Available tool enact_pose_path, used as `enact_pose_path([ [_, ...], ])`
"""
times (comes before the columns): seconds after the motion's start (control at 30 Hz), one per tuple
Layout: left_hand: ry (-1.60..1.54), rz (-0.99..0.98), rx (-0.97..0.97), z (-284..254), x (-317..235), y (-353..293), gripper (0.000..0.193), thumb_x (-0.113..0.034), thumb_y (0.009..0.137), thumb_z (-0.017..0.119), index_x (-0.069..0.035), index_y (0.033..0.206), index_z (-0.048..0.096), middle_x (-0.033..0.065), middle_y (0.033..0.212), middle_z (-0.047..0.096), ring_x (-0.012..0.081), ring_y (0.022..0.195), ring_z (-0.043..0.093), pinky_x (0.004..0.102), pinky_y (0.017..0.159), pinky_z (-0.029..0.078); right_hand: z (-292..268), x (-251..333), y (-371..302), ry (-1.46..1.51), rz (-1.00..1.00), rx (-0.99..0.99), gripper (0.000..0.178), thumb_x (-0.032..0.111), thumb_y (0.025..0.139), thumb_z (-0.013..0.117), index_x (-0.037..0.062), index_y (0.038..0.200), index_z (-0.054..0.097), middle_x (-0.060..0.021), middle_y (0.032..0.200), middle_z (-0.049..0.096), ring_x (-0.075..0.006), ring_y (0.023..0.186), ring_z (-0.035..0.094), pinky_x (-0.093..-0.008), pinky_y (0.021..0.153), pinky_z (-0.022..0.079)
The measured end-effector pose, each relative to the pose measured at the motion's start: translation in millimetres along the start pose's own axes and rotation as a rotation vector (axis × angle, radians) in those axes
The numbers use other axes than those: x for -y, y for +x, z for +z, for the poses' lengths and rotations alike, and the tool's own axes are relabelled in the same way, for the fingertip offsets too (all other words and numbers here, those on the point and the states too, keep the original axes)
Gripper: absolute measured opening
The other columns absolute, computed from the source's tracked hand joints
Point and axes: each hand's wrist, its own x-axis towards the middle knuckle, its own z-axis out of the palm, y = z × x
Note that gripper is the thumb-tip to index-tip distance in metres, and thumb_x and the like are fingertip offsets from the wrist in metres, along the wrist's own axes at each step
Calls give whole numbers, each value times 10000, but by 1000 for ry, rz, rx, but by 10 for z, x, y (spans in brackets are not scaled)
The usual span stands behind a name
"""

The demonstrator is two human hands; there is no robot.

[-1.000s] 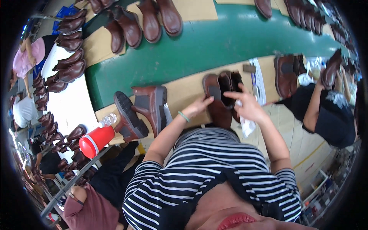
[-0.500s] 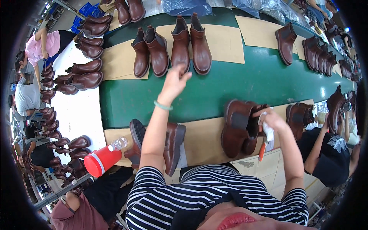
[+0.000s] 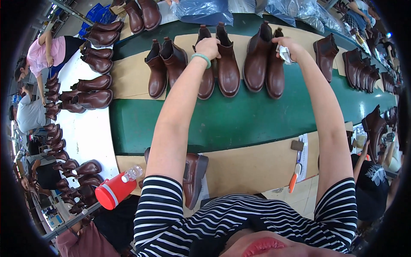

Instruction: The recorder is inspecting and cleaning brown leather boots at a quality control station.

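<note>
My left hand [image 3: 208,48], with a pale green bangle at its wrist, is closed at the top of a brown ankle boot [image 3: 206,83] on the far side of the table. Beside it stands its mate, another brown boot [image 3: 228,75]. To the right, my right hand [image 3: 290,48] holds a crumpled white cloth [image 3: 285,55], its fingers at the top of a brown elastic-sided boot [image 3: 275,79]. That boot's mate [image 3: 257,64] touches it on the left. Both pairs stand upright, toes toward me. My left arm partly hides a boot [image 3: 195,177] lying near me.
A green table [image 3: 239,120] carries cardboard sheets [image 3: 248,167]. Near me are a red jug [image 3: 113,190], a clear bottle [image 3: 133,172], and an orange-handled tool [image 3: 294,177]. More boots line both sides, and people work at left and right. Plastic bags [image 3: 203,10] lie at the back.
The right-hand pair of boots has gone from the near cardboard to the far side of the table with my right hand. My left hand has moved onto a boot top there and closed.
</note>
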Motion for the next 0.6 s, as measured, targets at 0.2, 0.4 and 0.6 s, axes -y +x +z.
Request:
enact_pose_path([
  [0.2, -70, 82, -82, 27, 113, -31, 517, -303, 613, 807, -165, 1093, 675, 142, 1020, 666, 313, 978, 621, 413, 864, 486, 356, -481, -1438, 261, -167, 193, 270, 5, 729, 497, -55, 972, 596, -125, 745, 606, -243, 617, 649, -326, 549, 529],
  [0.4, -139, 251, -83, 100, 198, 75, 355, -342, 673, 759, -88, 917, 709, 187, 910, 656, 342, 905, 619, 430, 815, 476, 655, -2429, -2972, 579, 329, 23, 263, -21, 718, 541, -126, 958, 534, -252, 849, 637, -366, 750, 681, -434, 656, 571],
  [0.6, -130, 178, -80, -69, -327, -664, 276, -264, 701, 732, -47, 865, 689, 190, 896, 653, 343, 902, 613, 427, 809, 472, 526, -3001, -4203, 730, 388, 6, 220, -11, 782, 624, -69, 990, 583, -146, 819, 638, -309, 726, 680, -398, 657, 577],
])
